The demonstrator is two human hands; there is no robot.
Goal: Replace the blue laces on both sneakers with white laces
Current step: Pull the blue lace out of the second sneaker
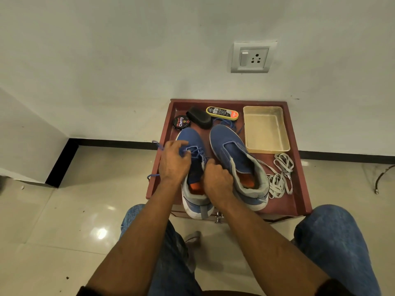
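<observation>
Blue laces (193, 151) are still threaded through the left sneaker (193, 159) on the red-brown bench (299, 184); the left hand (174, 161) pinches them in curled fingers, and the right hand (217, 180) grips the sneaker's collar. Beside it stands the right sneaker (233, 154), with white laces (280, 176) bundled to its right and a beige tray (266, 129) beyond.

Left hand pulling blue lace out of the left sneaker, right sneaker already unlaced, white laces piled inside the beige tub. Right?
Not quite. The white laces lie on the tray in front of the beige tub, not in it, as the head view shows. The rest stands: left hand on the left sneaker's blue lace, right sneaker already unlaced.
</observation>
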